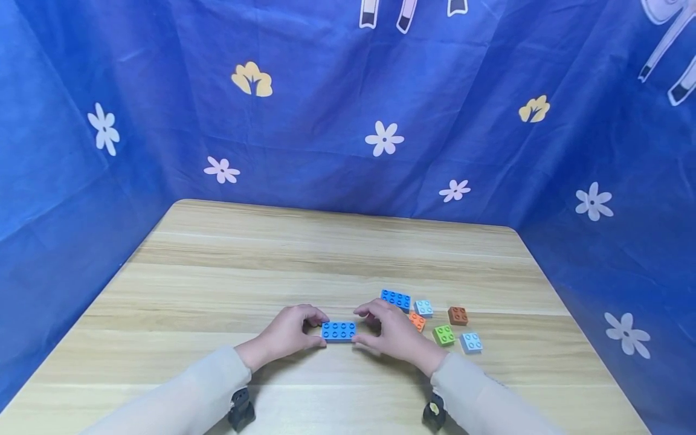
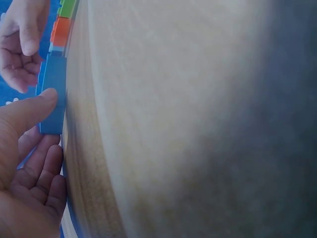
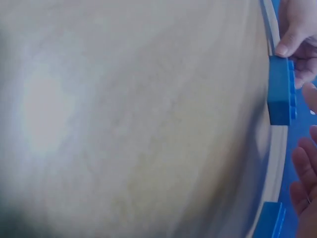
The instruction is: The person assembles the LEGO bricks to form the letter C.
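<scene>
A blue eight-stud toy brick [image 1: 339, 331] lies studs up on the table between both hands. At its left end is the left hand [image 1: 290, 331], pinching it: the thumb lies on the near side of the brick [image 2: 55, 74] and the fingers go behind it. The right hand [image 1: 394, 332] is by the right end, thumb and fingers spread apart. A small gap shows between that hand [image 3: 308, 168] and the brick [image 3: 280, 91] in the right wrist view, so it holds nothing.
Right of the hands lie another blue brick [image 1: 396, 299], an orange brick [image 1: 417, 321] partly hidden by the right hand, a green brick [image 1: 443, 335], a brown brick [image 1: 458, 315] and two light blue bricks [image 1: 423, 308]. Blue patterned cloth [image 1: 326, 121] surrounds the wooden table [image 1: 244, 260].
</scene>
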`<state>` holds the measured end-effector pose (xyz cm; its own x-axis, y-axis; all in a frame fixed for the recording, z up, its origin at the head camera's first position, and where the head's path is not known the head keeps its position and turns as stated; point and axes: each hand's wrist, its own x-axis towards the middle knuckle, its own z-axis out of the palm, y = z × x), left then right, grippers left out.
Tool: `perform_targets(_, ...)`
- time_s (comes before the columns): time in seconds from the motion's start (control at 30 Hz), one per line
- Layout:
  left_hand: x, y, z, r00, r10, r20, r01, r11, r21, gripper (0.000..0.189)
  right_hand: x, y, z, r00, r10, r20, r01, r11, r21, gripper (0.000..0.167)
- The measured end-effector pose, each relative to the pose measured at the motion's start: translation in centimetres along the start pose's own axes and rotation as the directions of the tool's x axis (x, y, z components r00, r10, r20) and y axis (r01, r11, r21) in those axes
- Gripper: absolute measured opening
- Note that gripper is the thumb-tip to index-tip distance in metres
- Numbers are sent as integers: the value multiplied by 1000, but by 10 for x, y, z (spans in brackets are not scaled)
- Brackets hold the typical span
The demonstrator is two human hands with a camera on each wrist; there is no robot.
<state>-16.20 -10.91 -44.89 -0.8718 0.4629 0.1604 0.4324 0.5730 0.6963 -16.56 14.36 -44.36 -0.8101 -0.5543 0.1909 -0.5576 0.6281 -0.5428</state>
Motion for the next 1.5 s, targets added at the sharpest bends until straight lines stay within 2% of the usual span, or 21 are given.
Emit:
perform_targets(0.23,0,2,-1,1000,-17,5,17,1000,-6,34,-11,5,-13,999,33,-29,-32,999,19,50)
perform_targets(0.57,-1,1,1,1000,-13,0,13,1000,-7,34,-37,24,-29,996,6,-88,-3,999,38,53)
perform_targets(0.8,-2,0,1,1000,-16,-3,16,1000,-1,34,-57,33,-42,990,-10,-137,11,1000,9,52)
perform_targets(1.03,0,-1,2,1000,-11,0,11,1000,-8,34,-77,42,-58,986,7,-167,-7,1000,3,52)
perform_targets(1.33,0,-1,4,1000,2,-6,-2,1000,-2,34,-105,61,-65,979,-45,-198,28,996,-90,53)
perform_targets(1.5,0,-1,3,1000,9,-11,-9,1000,2,35,-117,66,-67,978,-30,-207,10,995,-96,52)
